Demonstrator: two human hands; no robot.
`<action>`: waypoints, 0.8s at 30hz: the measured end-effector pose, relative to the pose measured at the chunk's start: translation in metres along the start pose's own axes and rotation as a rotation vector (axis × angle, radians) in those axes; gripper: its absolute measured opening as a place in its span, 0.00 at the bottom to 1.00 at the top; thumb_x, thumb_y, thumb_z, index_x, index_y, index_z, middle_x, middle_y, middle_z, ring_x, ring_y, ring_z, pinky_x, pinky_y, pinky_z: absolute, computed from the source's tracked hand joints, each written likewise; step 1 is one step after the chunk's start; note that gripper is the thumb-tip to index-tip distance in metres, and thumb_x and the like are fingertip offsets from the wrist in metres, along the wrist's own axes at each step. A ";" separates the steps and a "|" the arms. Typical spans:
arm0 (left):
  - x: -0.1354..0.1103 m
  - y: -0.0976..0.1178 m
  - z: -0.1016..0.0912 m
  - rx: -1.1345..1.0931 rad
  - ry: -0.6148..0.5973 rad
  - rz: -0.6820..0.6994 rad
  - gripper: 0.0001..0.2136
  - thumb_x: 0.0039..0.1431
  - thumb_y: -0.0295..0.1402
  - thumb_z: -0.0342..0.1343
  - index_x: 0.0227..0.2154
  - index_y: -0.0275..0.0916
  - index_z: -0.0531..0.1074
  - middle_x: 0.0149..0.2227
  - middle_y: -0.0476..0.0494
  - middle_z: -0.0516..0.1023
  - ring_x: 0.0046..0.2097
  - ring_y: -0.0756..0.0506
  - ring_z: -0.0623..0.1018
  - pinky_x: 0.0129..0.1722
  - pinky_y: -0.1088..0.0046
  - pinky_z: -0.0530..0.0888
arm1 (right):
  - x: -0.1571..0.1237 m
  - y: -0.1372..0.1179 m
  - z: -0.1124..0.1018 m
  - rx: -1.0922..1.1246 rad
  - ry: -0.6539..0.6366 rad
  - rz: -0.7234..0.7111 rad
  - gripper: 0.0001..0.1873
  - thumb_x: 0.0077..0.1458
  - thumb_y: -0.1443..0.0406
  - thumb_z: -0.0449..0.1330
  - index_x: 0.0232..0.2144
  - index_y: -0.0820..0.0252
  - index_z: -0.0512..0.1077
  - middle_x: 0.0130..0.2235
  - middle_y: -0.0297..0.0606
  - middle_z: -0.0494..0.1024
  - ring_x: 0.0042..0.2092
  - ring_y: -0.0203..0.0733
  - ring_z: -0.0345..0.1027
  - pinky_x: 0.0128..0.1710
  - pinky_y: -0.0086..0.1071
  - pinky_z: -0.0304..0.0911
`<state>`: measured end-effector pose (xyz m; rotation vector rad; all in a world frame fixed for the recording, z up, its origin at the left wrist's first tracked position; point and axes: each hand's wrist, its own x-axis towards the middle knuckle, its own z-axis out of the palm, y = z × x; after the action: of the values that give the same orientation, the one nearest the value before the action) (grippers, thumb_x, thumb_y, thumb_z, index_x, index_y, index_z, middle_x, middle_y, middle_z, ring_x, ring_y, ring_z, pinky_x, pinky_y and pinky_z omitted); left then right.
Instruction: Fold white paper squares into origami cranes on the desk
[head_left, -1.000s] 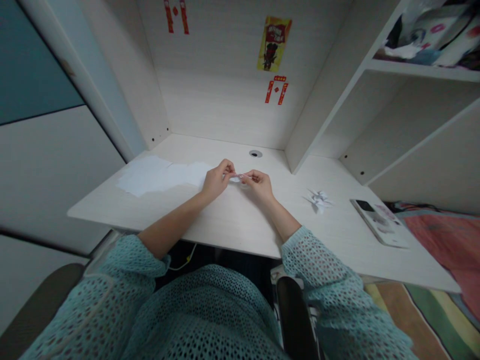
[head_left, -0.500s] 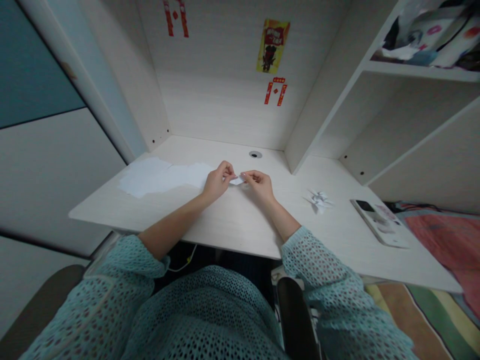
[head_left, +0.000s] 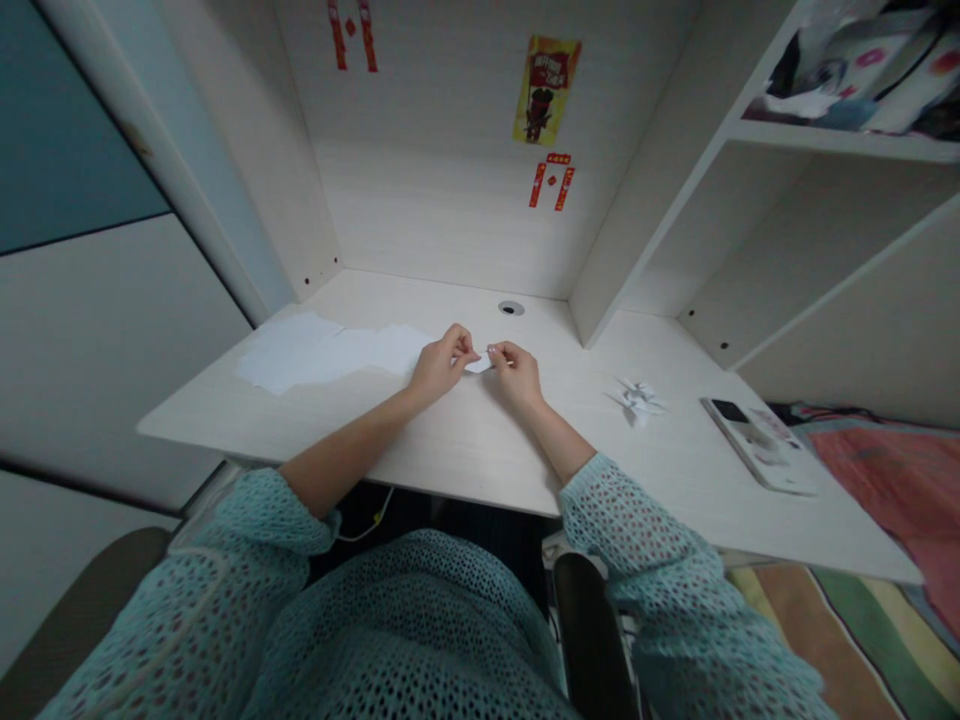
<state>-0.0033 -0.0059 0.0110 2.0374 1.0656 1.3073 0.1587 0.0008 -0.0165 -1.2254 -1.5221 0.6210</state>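
A small piece of white paper (head_left: 478,366) is pinched between my two hands, just above the white desk (head_left: 465,440). My left hand (head_left: 444,362) grips its left side between thumb and fingers. At its right side, my right hand (head_left: 516,372) pinches the paper with thumb and forefinger. The paper's folds are too small to make out. Left of my hands, several white paper sheets (head_left: 300,352) lie spread and overlapping. Off to the right of my right hand sits a folded paper piece with several points (head_left: 640,400).
A phone in a pale case (head_left: 757,446) lies on the desk's right side. Behind the hands is a round cable hole (head_left: 511,309). An upright panel (head_left: 637,220) divides the desk's back, with a loaded shelf (head_left: 847,140) at upper right. A chair armrest (head_left: 592,630) stands below the desk edge.
My left hand has shifted slightly to the right with the paper. The fingers of my right hand have drawn in a little along the paper's edge. Everything else stays put.
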 end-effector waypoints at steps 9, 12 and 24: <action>0.000 -0.001 0.000 -0.098 0.033 -0.041 0.08 0.50 0.31 0.60 0.29 0.41 0.64 0.26 0.52 0.73 0.29 0.51 0.75 0.29 0.78 0.69 | 0.002 -0.003 -0.003 0.144 -0.051 0.032 0.21 0.47 0.48 0.58 0.25 0.61 0.75 0.24 0.34 0.73 0.27 0.36 0.62 0.28 0.28 0.56; -0.001 0.000 0.002 -0.141 0.015 -0.070 0.08 0.49 0.32 0.61 0.30 0.41 0.67 0.27 0.50 0.74 0.31 0.50 0.76 0.30 0.77 0.70 | 0.001 -0.004 -0.003 0.089 -0.028 0.001 0.20 0.48 0.49 0.58 0.23 0.61 0.74 0.23 0.34 0.73 0.26 0.36 0.61 0.27 0.28 0.54; 0.004 0.000 -0.002 -0.235 -0.037 -0.210 0.09 0.49 0.37 0.62 0.31 0.38 0.75 0.29 0.44 0.79 0.31 0.48 0.78 0.30 0.75 0.72 | 0.007 0.000 -0.013 -0.030 0.081 -0.014 0.19 0.50 0.51 0.56 0.26 0.59 0.75 0.26 0.35 0.76 0.28 0.37 0.64 0.28 0.29 0.56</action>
<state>-0.0039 -0.0030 0.0138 1.7216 1.0257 1.2195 0.1714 0.0043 -0.0096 -1.2468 -1.4756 0.5348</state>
